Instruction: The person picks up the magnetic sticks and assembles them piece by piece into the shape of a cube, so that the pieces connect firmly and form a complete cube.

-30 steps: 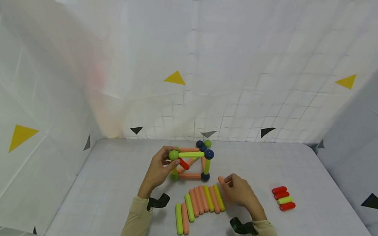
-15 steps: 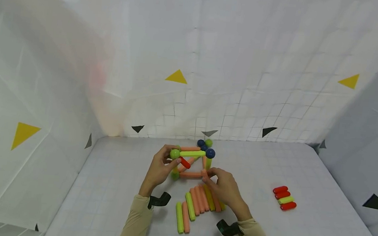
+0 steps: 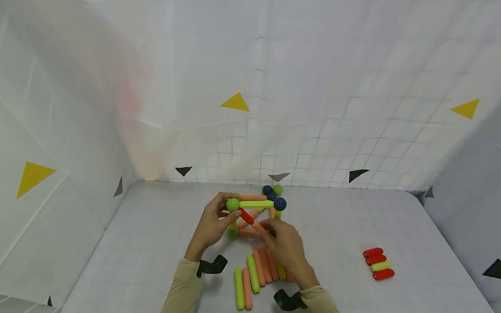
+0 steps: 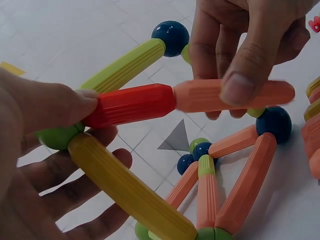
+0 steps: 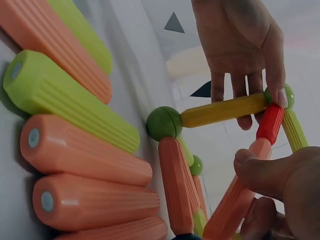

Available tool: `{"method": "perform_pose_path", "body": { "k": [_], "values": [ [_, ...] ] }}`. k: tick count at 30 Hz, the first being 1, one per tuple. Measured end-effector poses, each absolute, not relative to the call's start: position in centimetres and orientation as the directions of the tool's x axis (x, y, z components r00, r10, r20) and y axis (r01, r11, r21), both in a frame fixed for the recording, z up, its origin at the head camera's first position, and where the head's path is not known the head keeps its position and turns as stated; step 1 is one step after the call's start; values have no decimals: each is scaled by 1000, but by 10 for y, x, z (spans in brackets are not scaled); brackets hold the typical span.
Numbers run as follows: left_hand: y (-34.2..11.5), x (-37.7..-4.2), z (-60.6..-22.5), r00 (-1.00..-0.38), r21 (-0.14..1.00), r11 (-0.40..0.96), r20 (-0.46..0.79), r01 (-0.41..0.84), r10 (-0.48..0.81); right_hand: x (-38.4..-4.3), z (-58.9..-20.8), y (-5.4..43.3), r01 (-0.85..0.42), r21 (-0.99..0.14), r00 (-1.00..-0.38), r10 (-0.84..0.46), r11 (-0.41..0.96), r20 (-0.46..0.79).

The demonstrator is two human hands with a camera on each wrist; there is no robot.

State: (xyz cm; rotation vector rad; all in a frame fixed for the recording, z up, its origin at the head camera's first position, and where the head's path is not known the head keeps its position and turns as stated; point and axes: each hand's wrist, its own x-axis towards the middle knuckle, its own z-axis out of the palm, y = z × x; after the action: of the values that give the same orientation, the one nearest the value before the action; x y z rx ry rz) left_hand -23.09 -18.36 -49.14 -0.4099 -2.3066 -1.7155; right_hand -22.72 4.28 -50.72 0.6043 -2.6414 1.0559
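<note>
My left hand [image 3: 209,228] holds the upper left corner of a ball-and-rod frame. Its thumb presses a short red magnetic rod [image 4: 132,106] beside a green ball [image 4: 59,136]. From that ball run a yellow rod [image 4: 125,182] and a lime rod [image 3: 256,204], the latter ending at a dark blue ball [image 3: 279,204]. My right hand [image 3: 286,245] pinches a salmon magnetic rod [image 4: 197,96] between thumb and fingers. In the left wrist view its tip meets the red rod's free end, the two nearly in line. In the head view, the right hand partly hides the frame's lower right corner.
Near the front lies a row of salmon, lime and yellow rods, among them a lime rod [image 3: 239,290], partly under my right hand. Several short rods, including a red one [image 3: 383,274], lie at the right. Loose-looking balls [image 3: 267,190] sit behind the frame, close to the back wall.
My right hand has moved left from beside the rod row to the frame, bringing the salmon rod up against the red one. The left hand keeps its grip at the corner.
</note>
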Motion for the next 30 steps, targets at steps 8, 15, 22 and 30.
{"method": "perform_pose_path", "body": {
  "k": [8, 15, 22, 30],
  "values": [
    [-184, -231, -490, -934, 890, 286, 347, 355, 81, -227, -508, 38, -481, -580, -870, -280, 658, 405],
    [-185, -231, -490, -937, 891, 291, 341, 347, 74, -227, -511, 30, -522, -553, -823, -214, 649, 526],
    [-184, -231, -491, -936, 888, 299, 340, 350, 86, -230, -520, 22, -516, -552, -797, -132, 655, 589],
    [-183, -231, -490, -930, 877, 312, 356, 367, 92, -232, -528, 16, -530, -514, -763, -116, 674, 636]
  ]
}}
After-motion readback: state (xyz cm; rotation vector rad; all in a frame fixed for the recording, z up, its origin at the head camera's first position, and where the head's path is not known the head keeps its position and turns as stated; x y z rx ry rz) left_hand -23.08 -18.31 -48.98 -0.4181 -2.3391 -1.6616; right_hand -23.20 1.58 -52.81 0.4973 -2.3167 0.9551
